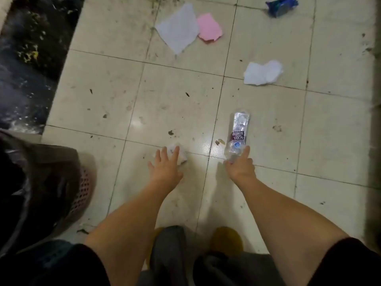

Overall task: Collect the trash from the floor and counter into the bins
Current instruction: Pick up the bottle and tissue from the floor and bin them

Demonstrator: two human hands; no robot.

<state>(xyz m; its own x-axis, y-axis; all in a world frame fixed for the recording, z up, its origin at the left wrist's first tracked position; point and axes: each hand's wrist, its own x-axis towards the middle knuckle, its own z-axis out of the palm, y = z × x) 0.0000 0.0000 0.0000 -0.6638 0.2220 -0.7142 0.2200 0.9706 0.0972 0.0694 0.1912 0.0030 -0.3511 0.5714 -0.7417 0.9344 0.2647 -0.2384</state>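
Note:
A clear plastic soda bottle (237, 135) lies on the tiled floor, neck toward me. My right hand (240, 167) has its fingers closed around the bottle's neck end. My left hand (166, 166) is spread with fingers apart over a crumpled white paper ball (181, 154), touching its near side. Farther off lie a white paper sheet (177, 27), a pink paper (209, 28), a crumpled white paper (262, 72) and a blue wrapper (281, 5). A pink mesh bin (82, 190) lined with a dark bag (31, 182) stands at my left.
A dark speckled surface (26, 58) runs along the left edge. A dark wall base (374, 120) borders the right side. My feet in yellow slippers (226, 238) stand near the bottom centre. The tiles (165, 100) are stained with small dirt specks.

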